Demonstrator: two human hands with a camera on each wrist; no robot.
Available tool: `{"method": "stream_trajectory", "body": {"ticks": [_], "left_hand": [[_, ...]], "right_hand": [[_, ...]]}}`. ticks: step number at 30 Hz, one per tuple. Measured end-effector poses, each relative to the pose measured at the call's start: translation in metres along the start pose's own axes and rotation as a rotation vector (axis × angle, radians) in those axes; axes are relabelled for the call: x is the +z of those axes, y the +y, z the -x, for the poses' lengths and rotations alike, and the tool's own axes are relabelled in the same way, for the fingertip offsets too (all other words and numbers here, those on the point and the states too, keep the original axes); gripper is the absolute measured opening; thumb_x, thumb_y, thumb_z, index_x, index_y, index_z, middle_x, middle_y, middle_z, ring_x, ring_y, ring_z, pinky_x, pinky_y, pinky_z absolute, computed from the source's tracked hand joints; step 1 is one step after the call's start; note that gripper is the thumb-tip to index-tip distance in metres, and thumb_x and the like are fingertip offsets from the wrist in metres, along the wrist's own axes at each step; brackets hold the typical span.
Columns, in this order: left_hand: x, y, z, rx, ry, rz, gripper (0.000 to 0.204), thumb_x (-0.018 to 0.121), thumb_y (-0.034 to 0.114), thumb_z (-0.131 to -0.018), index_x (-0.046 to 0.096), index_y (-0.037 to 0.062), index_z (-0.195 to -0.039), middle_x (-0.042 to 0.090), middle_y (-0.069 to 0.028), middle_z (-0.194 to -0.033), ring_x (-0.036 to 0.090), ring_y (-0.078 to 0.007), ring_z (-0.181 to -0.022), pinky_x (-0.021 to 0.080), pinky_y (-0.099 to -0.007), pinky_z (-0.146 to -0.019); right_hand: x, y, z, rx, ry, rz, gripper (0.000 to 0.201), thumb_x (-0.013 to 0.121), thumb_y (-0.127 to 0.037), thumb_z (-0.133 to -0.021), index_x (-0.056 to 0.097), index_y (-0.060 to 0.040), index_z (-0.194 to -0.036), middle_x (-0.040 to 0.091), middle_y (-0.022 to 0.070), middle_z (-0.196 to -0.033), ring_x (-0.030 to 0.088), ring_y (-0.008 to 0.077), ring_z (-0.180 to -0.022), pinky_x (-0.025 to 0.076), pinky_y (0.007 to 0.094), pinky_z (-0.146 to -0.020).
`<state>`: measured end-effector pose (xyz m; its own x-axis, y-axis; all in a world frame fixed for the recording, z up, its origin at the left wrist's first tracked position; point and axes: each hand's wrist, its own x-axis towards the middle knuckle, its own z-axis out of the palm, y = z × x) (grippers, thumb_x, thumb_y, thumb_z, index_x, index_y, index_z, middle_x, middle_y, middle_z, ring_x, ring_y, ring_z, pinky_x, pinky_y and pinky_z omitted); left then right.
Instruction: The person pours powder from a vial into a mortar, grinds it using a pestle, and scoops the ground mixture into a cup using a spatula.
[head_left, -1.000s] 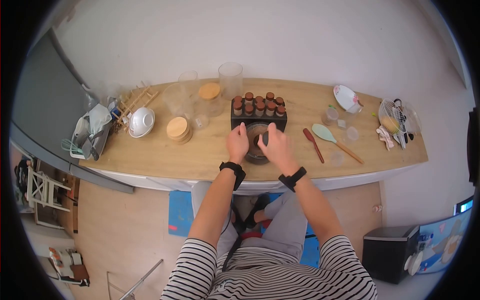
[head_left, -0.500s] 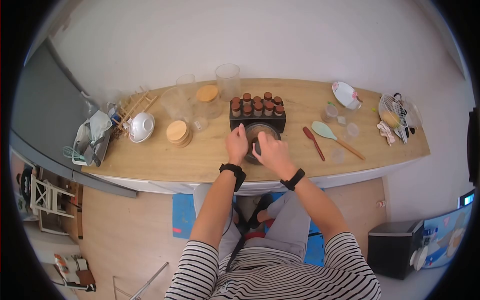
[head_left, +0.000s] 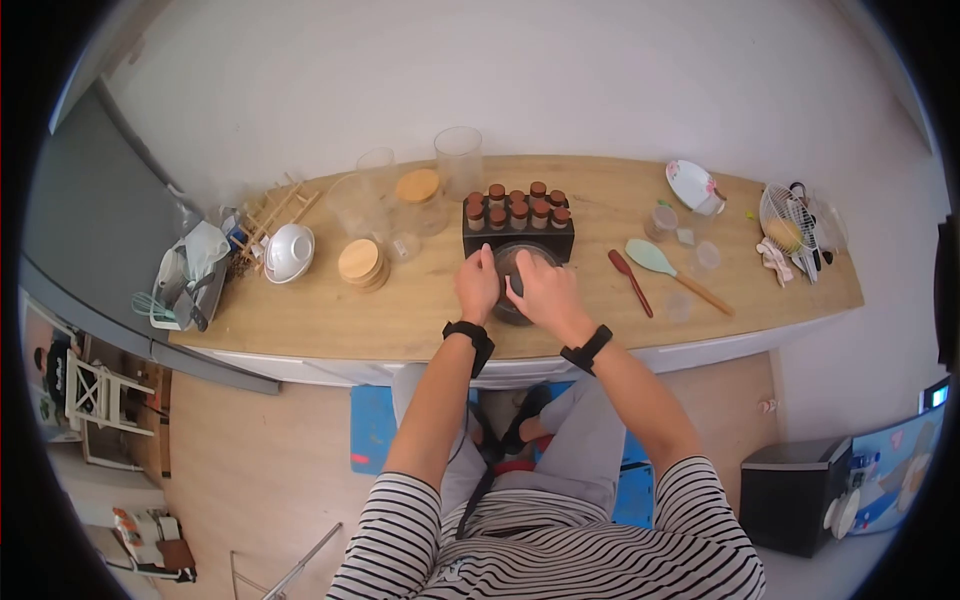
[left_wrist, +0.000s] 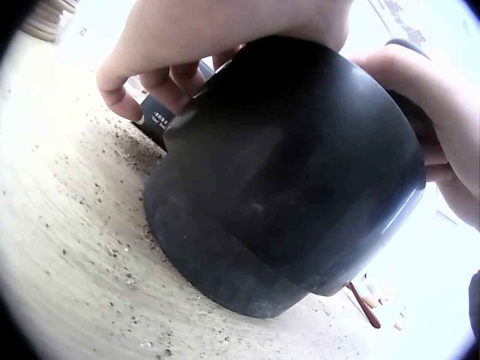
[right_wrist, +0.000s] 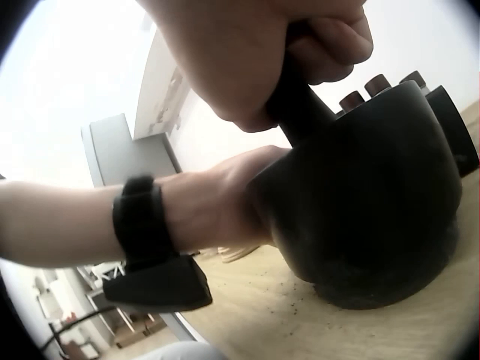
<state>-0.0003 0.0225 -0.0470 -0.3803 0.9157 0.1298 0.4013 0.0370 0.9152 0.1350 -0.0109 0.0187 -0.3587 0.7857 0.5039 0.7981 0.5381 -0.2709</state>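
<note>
A dark mortar (left_wrist: pixel 292 172) stands on the wooden counter, right in front of a black spice rack (head_left: pixel 488 243) of brown-capped jars. My left hand (head_left: pixel 476 285) holds the mortar at its left side, thumb up by the rim and fingers curled along the outer wall. In my right hand (head_left: pixel 550 298) is a dark pestle (right_wrist: pixel 300 112), gripped in the fist, its lower end hidden inside the mortar. Dark crumbs (left_wrist: pixel 120 247) are scattered over the counter around the mortar's base.
Left of the rack are clear glass containers (head_left: pixel 459 160) and a wooden-lidded jar (head_left: pixel 360 264). A white bowl (head_left: pixel 289 252) sits farther left. To the right lie a dark red utensil (head_left: pixel 631 284), a mint-headed spoon (head_left: pixel 650 257), a floral dish (head_left: pixel 694 187) and a wire basket (head_left: pixel 783 218).
My right hand has shifted the pestle toward me and to the left in the mortar, then slightly back away. The left hand keeps its place on the mortar.
</note>
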Motion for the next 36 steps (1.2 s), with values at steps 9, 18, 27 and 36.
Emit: {"method": "stream_trajectory", "body": {"ticks": [9,18,27,36], "left_hand": [[0.004,-0.005,-0.002,0.017,0.02,0.009,0.044,0.042,0.038,-0.1,0.065,0.0022,-0.089,0.065,-0.0221,-0.082,0.061,-0.0421,-0.08,0.046,-0.0448,-0.071],[-0.001,0.0,0.0,0.003,-0.001,-0.007,0.044,0.043,0.037,-0.1,0.063,0.0009,-0.085,0.063,-0.022,-0.078,0.059,-0.0423,-0.076,0.046,-0.0442,-0.068],[0.0,-0.003,-0.003,0.016,-0.027,0.034,0.044,0.043,0.037,-0.1,0.064,-0.0002,-0.087,0.062,-0.0246,-0.078,0.059,-0.0434,-0.075,0.045,-0.0449,-0.068],[-0.003,-0.001,-0.005,0.005,-0.019,-0.026,0.045,0.047,0.038,-0.099,0.065,-0.0004,-0.088,0.061,-0.0214,-0.073,0.057,-0.0367,-0.069,0.046,-0.0405,-0.067]], "right_hand": [[-0.014,0.001,-0.032,0.232,0.111,-0.126,0.033,0.071,-0.024,-0.081,0.049,-0.0018,-0.092,0.064,0.0189,-0.078,0.064,0.0385,-0.072,0.051,0.046,-0.059],[0.001,0.032,-0.015,-0.162,-0.041,-0.055,0.033,0.07,-0.029,-0.08,0.051,-0.0049,-0.092,0.065,0.0165,-0.077,0.064,0.0359,-0.068,0.051,0.044,-0.057],[-0.001,0.009,-0.019,-0.119,-0.056,-0.03,0.04,0.072,-0.03,-0.078,0.052,-0.0019,-0.099,0.063,0.0174,-0.075,0.065,0.036,-0.068,0.052,0.0449,-0.059],[-0.002,0.024,-0.032,0.385,-0.089,-0.083,0.034,0.065,-0.03,-0.085,0.053,-0.0004,-0.095,0.066,0.0223,-0.077,0.065,0.042,-0.076,0.052,0.0506,-0.064]]}}
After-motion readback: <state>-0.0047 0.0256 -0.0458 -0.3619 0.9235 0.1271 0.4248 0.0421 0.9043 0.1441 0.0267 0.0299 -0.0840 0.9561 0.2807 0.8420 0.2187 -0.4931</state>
